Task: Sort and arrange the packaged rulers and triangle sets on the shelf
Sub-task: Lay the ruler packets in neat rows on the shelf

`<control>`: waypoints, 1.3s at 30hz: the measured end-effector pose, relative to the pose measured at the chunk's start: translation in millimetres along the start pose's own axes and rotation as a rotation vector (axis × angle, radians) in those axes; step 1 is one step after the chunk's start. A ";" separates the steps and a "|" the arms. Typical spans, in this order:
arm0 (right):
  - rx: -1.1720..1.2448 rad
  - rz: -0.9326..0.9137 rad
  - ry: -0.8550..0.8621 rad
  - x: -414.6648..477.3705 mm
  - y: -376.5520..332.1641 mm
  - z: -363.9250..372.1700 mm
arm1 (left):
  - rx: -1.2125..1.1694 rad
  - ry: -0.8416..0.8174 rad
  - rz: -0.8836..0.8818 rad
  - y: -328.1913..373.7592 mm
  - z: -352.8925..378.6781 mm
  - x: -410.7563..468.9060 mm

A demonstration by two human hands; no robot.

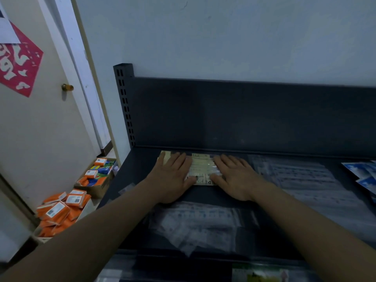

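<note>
Where the dark metal shelf (140, 165) meets its back panel (244, 115), a pale stack of packaged rulers (202, 169) is laid flat, close to the left rear corner. The stack is wrapped in glossy clear film, through which cream-yellow strips and fine printed markings can be seen; a dark printed letter shows at its near edge (the rest of the print is too small to be read). The left hand (173, 176) is laid palm down over the left end of the stack, with fingers straight and slightly spread, pointing toward the back panel. The right hand (234, 176) is laid the same way over the right end, so that only the middle of the stack is left uncovered between the two. Nothing is pinched or curled round by either hand.

In front of the hands, a loose heap of clear packets (195, 222) with faint blue print is spread on the shelf, and a second spread of clear packets (301, 180) lies to the right. Blue and white packets (364, 174) are seen at the far right edge. On the floor to the left, orange boxes (61, 210) are piled in cartons beside a door (40, 129) with a brass knob (67, 87).
</note>
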State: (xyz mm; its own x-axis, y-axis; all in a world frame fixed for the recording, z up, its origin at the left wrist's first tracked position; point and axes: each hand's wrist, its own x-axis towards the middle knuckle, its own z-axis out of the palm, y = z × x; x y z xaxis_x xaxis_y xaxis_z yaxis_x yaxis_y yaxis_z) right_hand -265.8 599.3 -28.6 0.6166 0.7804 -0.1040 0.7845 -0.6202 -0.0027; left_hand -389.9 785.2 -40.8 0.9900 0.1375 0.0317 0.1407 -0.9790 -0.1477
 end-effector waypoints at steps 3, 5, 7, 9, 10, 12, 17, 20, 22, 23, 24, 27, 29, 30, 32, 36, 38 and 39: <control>0.007 0.005 -0.020 -7.8 -2.6 2.0 | -0.111 0.009 0.040 -0.7 -14.7 -10.2; 0.009 0.013 -0.032 -9.5 -2.6 2.0 | -0.335 0.070 0.068 -2.8 -34.7 -18.6; 0.025 0.020 -0.027 -10.7 -2.0 0.7 | -0.547 0.042 0.115 -5.4 -56.4 -32.8; 0.053 0.022 0.004 -12.2 -0.5 -0.4 | -0.596 -0.160 0.148 -7.9 -68.3 -48.8; 0.070 0.025 0.014 -13.2 0.5 -0.8 | -0.559 -0.275 0.160 -8.3 -69.1 -55.6; 0.107 0.040 0.016 -15.8 1.5 0.0 | -0.476 -0.373 0.183 -6.5 -64.1 -62.9; 0.191 0.072 0.033 -27.2 -4.6 4.2 | -0.506 -0.341 0.133 2.3 -58.7 -66.3; 0.209 0.070 0.040 -33.4 -7.4 5.4 | -0.511 -0.380 0.099 5.3 -58.6 -69.5; 0.215 0.066 0.036 -37.5 -7.8 7.1 | -0.521 -0.419 0.106 6.8 -57.0 -71.2; 0.224 0.064 0.037 -39.0 -7.1 7.7 | -0.524 -0.434 0.117 7.7 -56.5 -72.9; 0.241 0.061 0.042 -40.2 -6.0 7.8 | -0.529 -0.442 0.125 8.3 -56.2 -74.4; 0.311 0.071 0.069 -42.3 -0.8 3.8 | -0.529 -0.388 0.130 7.7 -57.0 -78.0; 0.350 0.085 0.081 -42.9 4.5 1.5 | -0.543 -0.343 0.132 6.0 -59.2 -79.2; 0.369 0.087 0.087 -42.9 7.3 1.1 | -0.554 -0.333 0.125 4.0 -59.5 -79.5; 0.402 0.086 0.095 -43.6 11.0 0.0 | -0.569 -0.301 0.091 -3.5 -58.7 -79.5; 0.425 0.096 0.105 -43.7 11.8 0.0 | -0.609 -0.235 -0.009 -24.5 -58.7 -79.1; 0.424 0.095 0.098 -42.1 9.1 -0.6 | -0.636 -0.214 -0.042 -33.7 -61.4 -79.6; 0.410 0.092 0.098 -40.8 6.8 -1.6 | -0.645 -0.186 -0.066 -38.8 -63.6 -79.4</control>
State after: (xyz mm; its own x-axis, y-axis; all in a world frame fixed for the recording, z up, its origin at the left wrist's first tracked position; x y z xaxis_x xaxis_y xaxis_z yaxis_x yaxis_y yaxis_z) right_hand -285.5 563.4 -22.8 0.7014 0.7122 -0.0278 0.6467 -0.6523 -0.3953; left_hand -474.7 802.7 25.3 0.9730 0.1675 -0.1590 0.2238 -0.8535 0.4705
